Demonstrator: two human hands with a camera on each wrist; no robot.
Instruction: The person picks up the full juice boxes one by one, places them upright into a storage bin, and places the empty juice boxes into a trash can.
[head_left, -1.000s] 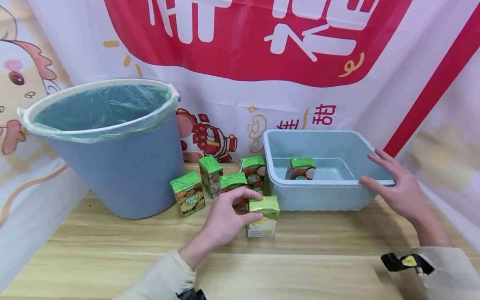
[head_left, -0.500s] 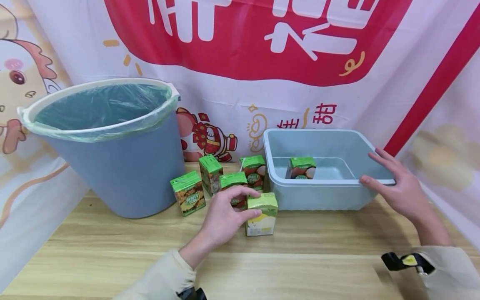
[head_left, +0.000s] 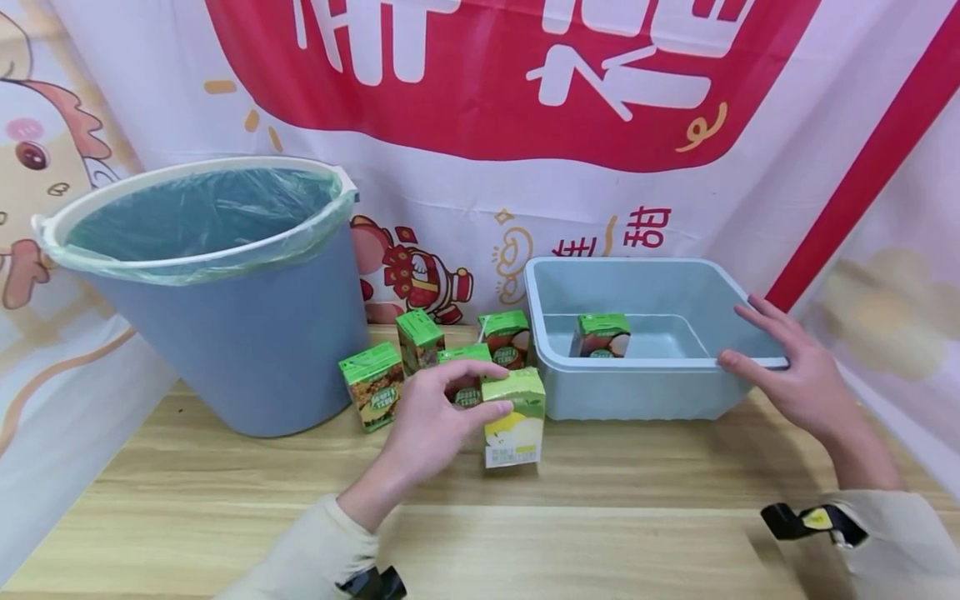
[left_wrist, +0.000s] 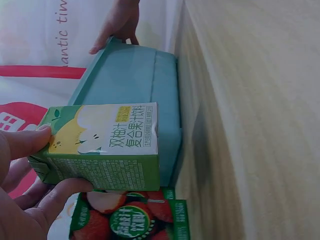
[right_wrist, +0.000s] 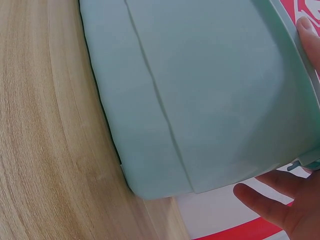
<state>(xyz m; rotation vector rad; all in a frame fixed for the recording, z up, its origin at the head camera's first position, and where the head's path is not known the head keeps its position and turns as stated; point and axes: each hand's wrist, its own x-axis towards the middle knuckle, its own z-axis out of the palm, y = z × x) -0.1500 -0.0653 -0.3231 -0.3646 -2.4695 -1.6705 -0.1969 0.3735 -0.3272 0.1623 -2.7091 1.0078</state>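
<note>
Holds yellow-green juice carton [head_left: 517,427] in left hand [head_left: 437,412], pinched near its top between thumb and fingers, slightly tilted, in front of red-fruit carton [head_left: 466,395] and just beside blue tub [head_left: 630,393]. Rests right hand [head_left: 797,379] on tub's right rim corner with fingers extended, unclenched. Note single carton [head_left: 602,337] inside tub, lined bin [head_left: 255,342] far left.

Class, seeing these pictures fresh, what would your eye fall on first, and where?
The big blue bin at the head view's left probably strikes first, then the red patch on the cloth behind. Near the middle, the left hand pinches a yellow-green juice box; at right, the right hand touches a blue tub.
</note>
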